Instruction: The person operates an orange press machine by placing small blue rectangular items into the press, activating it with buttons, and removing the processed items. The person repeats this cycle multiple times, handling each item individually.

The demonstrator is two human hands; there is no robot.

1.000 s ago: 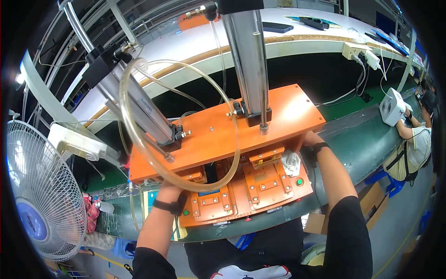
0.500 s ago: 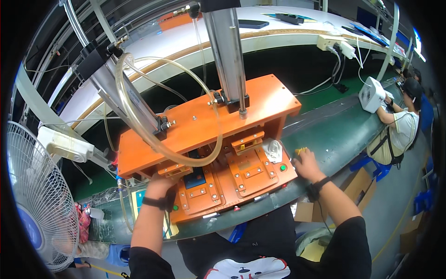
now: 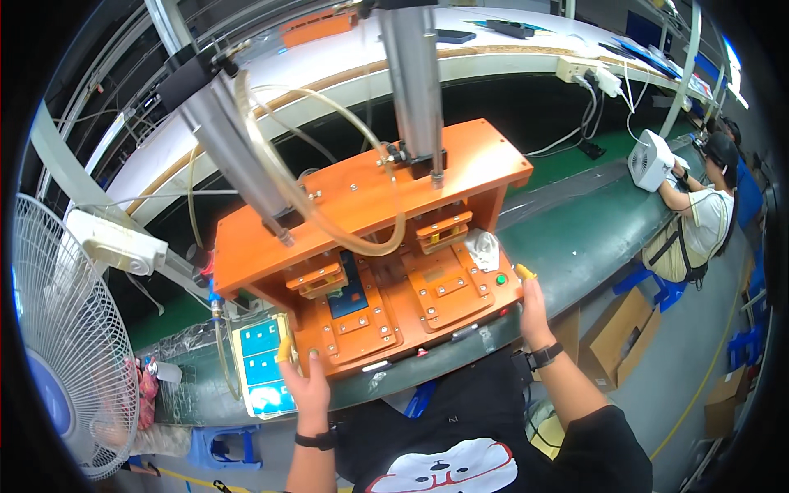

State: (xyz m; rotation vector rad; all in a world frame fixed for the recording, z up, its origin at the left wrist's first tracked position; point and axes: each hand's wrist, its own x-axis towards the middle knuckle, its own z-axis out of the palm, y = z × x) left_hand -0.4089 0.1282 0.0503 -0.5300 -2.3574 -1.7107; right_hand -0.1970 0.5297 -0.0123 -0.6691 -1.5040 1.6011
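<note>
L hand (image 3: 306, 390), thumb & fingers spread, holds nothing at orange press (image 3: 370, 201)'s front L corner; R hand (image 3: 534, 312), grip can't tell, nr green button (image 3: 501, 280). Blue panel (image 3: 352, 297) lies in L bed, seemingly loaded; upper block (image 3: 319, 281) apparently not yet lowered.

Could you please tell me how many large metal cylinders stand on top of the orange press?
2: the left cylinder near the left end of the orange press, and the right cylinder toward its right end.

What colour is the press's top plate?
The top plate is orange, best seen in the head view.
</note>
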